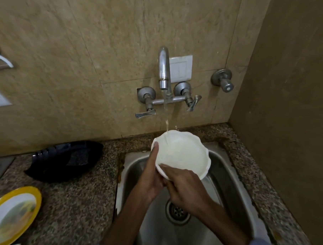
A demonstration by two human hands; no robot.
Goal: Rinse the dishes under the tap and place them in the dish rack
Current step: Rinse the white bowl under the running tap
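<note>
I see the white scalloped bowl (182,154) above the steel sink (223,167), below the chrome wall tap (163,70) at twelve o'clock. My left hand (150,178) holds its nine o'clock rim and my right hand (185,186) its six o'clock rim. On the speckled granite surface (77,200), the black plastic dish rack (66,160) lies at nine o'clock of the sink and the yellow-rimmed round plate (16,212) at eight o'clock.

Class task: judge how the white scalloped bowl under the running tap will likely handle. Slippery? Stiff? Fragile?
Probably slippery: water runs over the white bowl. Likely stiff: it holds its shape though the left hand and right hand grip only its near side. Perhaps breakable if dropped into the sink; its material cannot be told.
</note>
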